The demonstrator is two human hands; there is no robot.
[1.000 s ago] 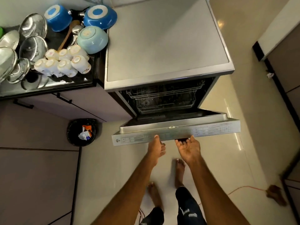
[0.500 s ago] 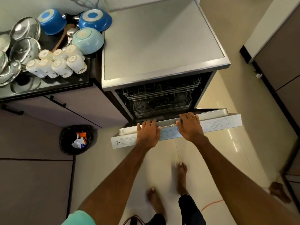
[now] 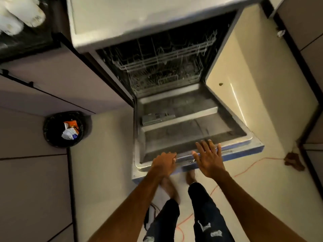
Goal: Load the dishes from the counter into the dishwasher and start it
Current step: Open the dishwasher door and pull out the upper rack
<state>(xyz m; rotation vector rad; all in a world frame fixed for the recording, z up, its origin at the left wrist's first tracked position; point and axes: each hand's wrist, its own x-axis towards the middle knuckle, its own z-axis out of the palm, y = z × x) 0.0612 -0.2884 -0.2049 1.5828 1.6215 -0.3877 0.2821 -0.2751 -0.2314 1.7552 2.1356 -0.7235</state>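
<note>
The dishwasher door (image 3: 188, 133) lies folded down flat in front of me, its steel inner face up. Inside the machine the wire upper rack (image 3: 166, 56) and the lower rack (image 3: 157, 81) hold nothing that I can see. My left hand (image 3: 163, 165) grips the door's front edge with curled fingers. Just right of it, my right hand (image 3: 208, 158) is spread flat with straight fingers over the same edge. White cups (image 3: 19, 14) on the dark counter show blurred at the top left corner; the other dishes are out of frame.
A black bin (image 3: 65, 129) with wrappers stands on the floor left of the door. An orange cable (image 3: 248, 168) runs across the pale tiles behind my feet. Cabinet fronts (image 3: 52, 81) lie to the left, dark cabinets (image 3: 307, 41) at the right.
The door has swung from partly open down to flat. Both hands followed its front edge down; my right hand's fingers have straightened. The view tilted down, dropping most dishes out of frame.
</note>
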